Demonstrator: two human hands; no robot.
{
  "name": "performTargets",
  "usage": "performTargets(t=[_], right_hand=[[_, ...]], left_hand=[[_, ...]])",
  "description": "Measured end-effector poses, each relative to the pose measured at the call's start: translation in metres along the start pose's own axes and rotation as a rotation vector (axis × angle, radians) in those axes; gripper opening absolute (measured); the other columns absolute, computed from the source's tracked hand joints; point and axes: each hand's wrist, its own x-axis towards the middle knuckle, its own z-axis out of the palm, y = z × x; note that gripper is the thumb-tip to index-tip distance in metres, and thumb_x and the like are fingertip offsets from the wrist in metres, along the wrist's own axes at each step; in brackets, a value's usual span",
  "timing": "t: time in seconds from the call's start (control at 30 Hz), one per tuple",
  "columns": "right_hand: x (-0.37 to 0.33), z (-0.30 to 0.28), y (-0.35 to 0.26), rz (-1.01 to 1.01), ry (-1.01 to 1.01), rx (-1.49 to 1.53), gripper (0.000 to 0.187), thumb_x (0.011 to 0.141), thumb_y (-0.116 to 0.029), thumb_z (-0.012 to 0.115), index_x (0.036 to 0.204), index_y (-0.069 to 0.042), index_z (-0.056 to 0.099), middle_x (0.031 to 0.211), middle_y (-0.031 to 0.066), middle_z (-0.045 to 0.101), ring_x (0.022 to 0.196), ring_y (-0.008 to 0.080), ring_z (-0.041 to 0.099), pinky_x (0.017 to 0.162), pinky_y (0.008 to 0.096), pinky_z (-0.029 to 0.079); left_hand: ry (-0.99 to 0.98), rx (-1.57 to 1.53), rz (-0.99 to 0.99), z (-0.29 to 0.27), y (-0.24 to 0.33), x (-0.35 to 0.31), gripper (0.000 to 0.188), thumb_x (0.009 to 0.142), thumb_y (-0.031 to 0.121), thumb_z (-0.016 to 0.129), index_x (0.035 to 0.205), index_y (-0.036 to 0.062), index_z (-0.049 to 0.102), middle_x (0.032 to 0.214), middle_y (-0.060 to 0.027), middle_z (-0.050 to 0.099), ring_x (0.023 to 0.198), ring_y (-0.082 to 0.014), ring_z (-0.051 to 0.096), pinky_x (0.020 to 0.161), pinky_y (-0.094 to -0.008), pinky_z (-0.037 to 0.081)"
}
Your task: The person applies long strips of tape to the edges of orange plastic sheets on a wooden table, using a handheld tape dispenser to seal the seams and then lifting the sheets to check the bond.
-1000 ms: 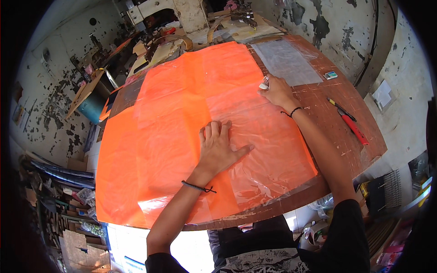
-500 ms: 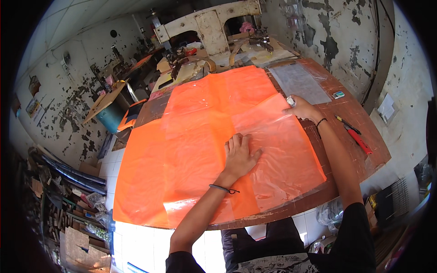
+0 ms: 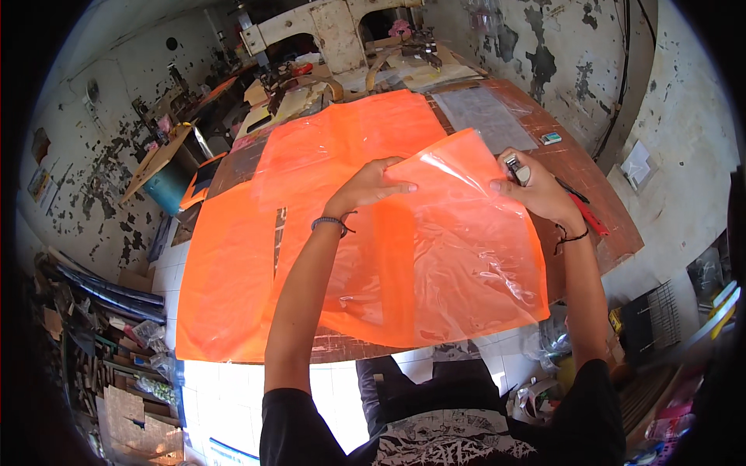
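An orange sheet with clear plastic film over it point(image 3: 474, 256) is lifted off the table, its lower edge hanging toward me. My left hand point(image 3: 371, 188) pinches its upper left edge, thumb on top. At the upper right corner, my right hand point(image 3: 536, 189) holds a small silver-and-black metal tool point(image 3: 517, 169), whose kind I cannot make out. The right thumb presses against the film. More orange sheets lie flat beneath and beside it: one at the left point(image 3: 225, 272) and one at the far side point(image 3: 357, 124).
A brown worktop point(image 3: 606, 225) carries a grey translucent sheet point(image 3: 486, 116), a small box point(image 3: 551, 138) and a red-handled cutter point(image 3: 592, 217), partly behind my wrist. Beyond stands a large cream machine point(image 3: 338, 39). Scrap and cardboard point(image 3: 132, 419) fill the floor at left.
My left hand has risen from lying on the film to grip the sheet's upper edge. The sheet has come up off the table and shifted toward me. The whole view has shifted slightly.
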Motion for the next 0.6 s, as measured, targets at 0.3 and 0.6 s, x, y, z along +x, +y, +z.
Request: performTargets(t=[0.3,0.6], right_hand=[[-0.011,0.004,0.035,0.222,0.141,-0.253,0.041,0.07,-0.031,0.078,0.083,-0.005,0.049,0.07,-0.0006,0.046,0.064,0.0099,0.042,0.057,0.026,0.038],[0.048,0.034,0.095,0.141,0.234,-0.198,0.041,0.069,-0.024,0.077,0.089,0.001,0.052,0.075,0.0066,0.054,0.069,0.0149,0.05,0.064,0.0305,0.044]], left_hand=[[-0.048,0.179,-0.146,0.003,0.002,0.018,0.033,0.08,0.033,0.069,0.078,0.0011,0.064,0.056,-0.0026,0.046,0.055,-0.0141,0.044,0.059,-0.0301,0.038],[-0.088,0.445,0.425,0.074,0.057,-0.069,0.069,0.075,0.045,0.067,0.12,-0.0036,0.047,0.12,-0.0244,0.046,0.115,-0.0371,0.042,0.1,-0.0441,0.032]])
